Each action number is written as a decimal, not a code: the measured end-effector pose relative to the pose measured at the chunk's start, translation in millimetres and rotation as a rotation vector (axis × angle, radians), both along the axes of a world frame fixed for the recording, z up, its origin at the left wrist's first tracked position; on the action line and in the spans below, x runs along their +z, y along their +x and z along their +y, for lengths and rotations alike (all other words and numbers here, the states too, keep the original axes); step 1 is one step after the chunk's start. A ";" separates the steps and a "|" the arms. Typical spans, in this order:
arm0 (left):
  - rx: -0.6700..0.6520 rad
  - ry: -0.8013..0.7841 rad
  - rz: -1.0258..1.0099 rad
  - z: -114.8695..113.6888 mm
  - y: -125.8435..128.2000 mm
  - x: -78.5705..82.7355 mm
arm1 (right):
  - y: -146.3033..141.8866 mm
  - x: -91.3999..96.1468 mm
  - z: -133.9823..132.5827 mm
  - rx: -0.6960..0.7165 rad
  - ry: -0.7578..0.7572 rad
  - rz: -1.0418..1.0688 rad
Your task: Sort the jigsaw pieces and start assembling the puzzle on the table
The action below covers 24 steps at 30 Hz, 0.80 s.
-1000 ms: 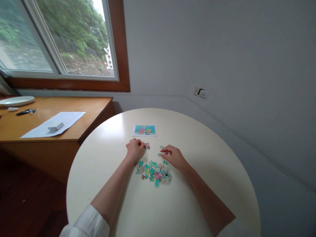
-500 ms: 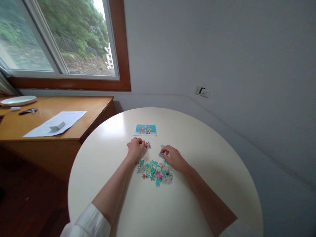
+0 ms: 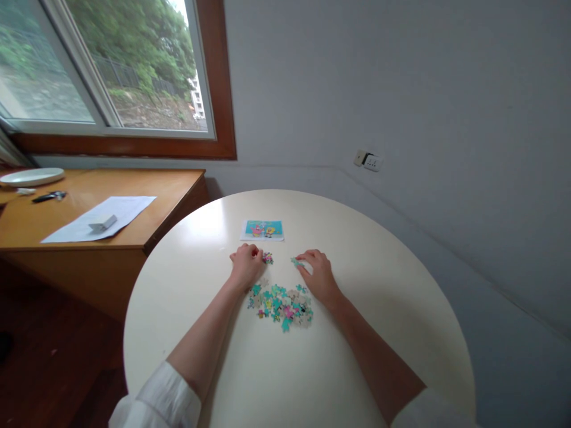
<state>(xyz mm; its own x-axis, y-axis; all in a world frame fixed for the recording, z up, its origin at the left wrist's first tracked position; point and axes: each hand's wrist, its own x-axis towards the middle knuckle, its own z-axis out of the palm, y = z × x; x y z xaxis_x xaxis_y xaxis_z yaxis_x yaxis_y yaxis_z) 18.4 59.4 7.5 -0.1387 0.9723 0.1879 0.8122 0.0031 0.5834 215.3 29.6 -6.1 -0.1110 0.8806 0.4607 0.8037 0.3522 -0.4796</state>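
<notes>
A heap of loose jigsaw pieces [image 3: 282, 304], teal, pink and pale, lies on the round cream table [image 3: 223, 249] between my forearms. My left hand [image 3: 246, 266] rests curled on the table, its fingertips touching a small pink and dark joined cluster of pieces [image 3: 267, 258]. My right hand [image 3: 316, 273] lies just right of the heap, fingers bent down and pinching a teal piece [image 3: 295, 261] against the tabletop. A small picture card [image 3: 263, 229] showing the cartoon image lies flat beyond both hands.
A wooden desk [image 3: 147, 223] adjoins the table on the left, carrying a paper sheet [image 3: 98, 217] with a small grey object, a white plate [image 3: 31, 176] and a dark tool. A window is above it. A wall socket [image 3: 369, 160] sits on the right wall.
My right hand has shifted up and away from the heap, taking the teal piece to the spot just right of the pink cluster. My left hand stayed in place.
</notes>
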 end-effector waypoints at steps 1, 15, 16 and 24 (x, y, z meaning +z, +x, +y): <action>-0.001 0.001 -0.005 0.3 -0.2 -0.5 | -1.4 1.0 -2.1 0.047 -0.013 -0.028; 0.004 0.007 -0.024 -0.4 -0.7 0.0 | 11.7 -8.8 4.0 -0.135 -0.158 -0.165; 0.005 0.006 -0.023 0.0 -0.9 -0.5 | 12.4 -7.7 4.5 -0.145 -0.152 -0.131; 0.010 0.010 -0.028 1.4 -0.9 -1.4 | 24.8 14.9 3.6 0.424 -0.342 0.160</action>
<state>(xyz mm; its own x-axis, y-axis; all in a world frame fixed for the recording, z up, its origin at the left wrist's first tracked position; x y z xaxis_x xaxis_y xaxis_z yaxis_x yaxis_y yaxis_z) 17.5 60.8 6.0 -0.1541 0.9689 0.1934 0.7956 0.0056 0.6059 240.0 33.1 8.8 -0.4394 0.8764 0.1972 0.5341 0.4314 -0.7271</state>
